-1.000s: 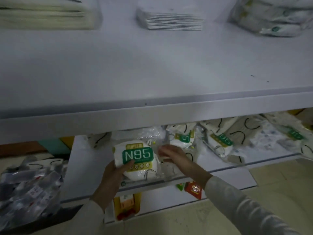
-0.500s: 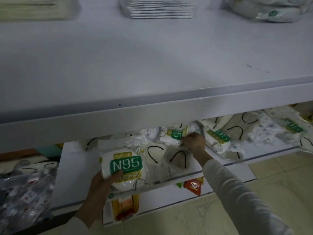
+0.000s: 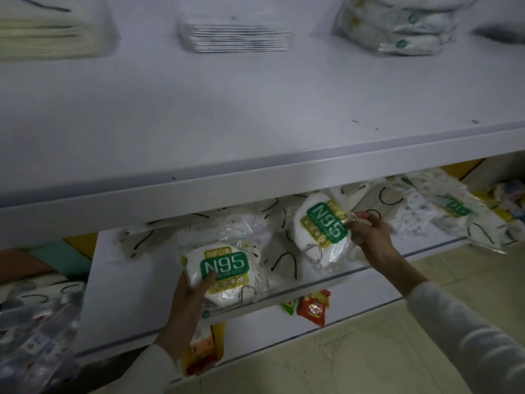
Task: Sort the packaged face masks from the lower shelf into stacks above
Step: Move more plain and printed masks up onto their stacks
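Observation:
My left hand [image 3: 189,294] grips a white N95 mask packet [image 3: 224,273] with a green label at the front of the lower shelf [image 3: 93,308]. My right hand [image 3: 369,237] pinches the plastic edge of a second N95 packet [image 3: 322,228], which is tilted with its label turned sideways. Several more packaged masks with black ear loops [image 3: 284,263] lie loose along the lower shelf. On the upper shelf [image 3: 255,115] stand three stacks: a cream pile [image 3: 48,38] at the left, flat white packets [image 3: 235,35] in the middle, N95 packets [image 3: 397,27] at the right.
A heap of clear-wrapped packets [image 3: 37,331] sits at the lower left. Red and yellow snack packets [image 3: 312,305] hang below the lower shelf. More mask packets [image 3: 454,211] spread to the right. The upper shelf's front lip [image 3: 255,183] overhangs the lower shelf. Tiled floor [image 3: 369,351] lies below.
My right hand has pulled a second N95 packet out of the pile and toward the front. My left hand keeps hold of the first packet.

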Demonstrator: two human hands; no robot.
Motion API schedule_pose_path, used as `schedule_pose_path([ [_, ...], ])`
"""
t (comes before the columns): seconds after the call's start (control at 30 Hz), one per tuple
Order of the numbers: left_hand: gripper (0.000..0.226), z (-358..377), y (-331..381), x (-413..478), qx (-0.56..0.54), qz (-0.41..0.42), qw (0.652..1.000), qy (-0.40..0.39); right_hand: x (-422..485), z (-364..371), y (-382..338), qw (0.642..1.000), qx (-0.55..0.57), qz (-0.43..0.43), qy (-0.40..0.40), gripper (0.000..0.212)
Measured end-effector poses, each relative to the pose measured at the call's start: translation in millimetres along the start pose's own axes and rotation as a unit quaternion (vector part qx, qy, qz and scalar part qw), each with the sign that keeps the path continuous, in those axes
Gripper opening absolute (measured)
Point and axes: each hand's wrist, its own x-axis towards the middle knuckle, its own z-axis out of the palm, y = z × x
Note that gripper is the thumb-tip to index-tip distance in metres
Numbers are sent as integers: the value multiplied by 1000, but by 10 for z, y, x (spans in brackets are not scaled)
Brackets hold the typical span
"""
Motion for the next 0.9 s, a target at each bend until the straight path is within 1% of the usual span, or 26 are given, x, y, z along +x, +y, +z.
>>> schedule_pose_path([
  [0.07,33,109,-13,-13,-4,2,1000,-1,-97,-36,-119,996,34,25,-83,22],
  [0.13,26,223,-4,-45,-11,-6,1000,-16,-221,-10,-205,984,28,45,-168,33],
  [0.2,22,326,9,-62,-18,-30,999,-28,-381,111,-275,966,4,56,-251,35],
  [0.23,25,378,20,-68,-23,-47,998,-30,-457,198,-312,956,-10,61,-287,34],
  [0.3,43,484,56,-106,-14,-89,995,-36,-535,368,-328,932,-54,50,-355,33],
  [0.37,69,542,80,-165,-32,-89,993,-73,-565,526,-300,915,-128,38,-381,36],
  [0.43,98,542,104,-171,-43,-68,991,-106,-554,648,-255,912,-186,32,-365,38],
  [0.47,108,528,122,-189,-29,-52,989,-135,-551,696,-237,911,-196,26,-361,40],
  [0.5,112,517,140,-213,-17,-43,985,-167,-549,732,-218,908,-204,19,-364,41],
  [0.53,112,494,144,-213,-12,-38,981,-187,-546,760,-198,903,-216,6,-372,42],
  [0.6,108,497,144,-192,-7,-44,981,-188,-572,796,-150,891,-252,-43,-376,43],
  [0.67,101,548,140,-172,-1,-57,984,-170,-593,805,-94,890,-270,-94,-356,45],
  [0.73,88,609,116,-161,1,-55,988,-148,-564,748,-30,911,-258,-129,-294,43],
  [0.77,82,633,99,-157,1,-49,990,-129,-511,684,-4,932,-247,-135,-228,38],
  [0.8,76,651,77,-156,-3,-43,993,-109,-417,573,37,955,-233,-122,-136,31],
  [0.83,68,669,46,-152,-10,-39,995,-91,-313,434,68,967,-236,-88,-35,26],
  [0.87,61,688,13,-156,-18,-38,996,-74,-205,270,98,965,-252,-31,66,30],
  [0.9,58,709,-25,-167,-28,-41,997,-56,-96,80,163,955,-254,45,144,39],
])
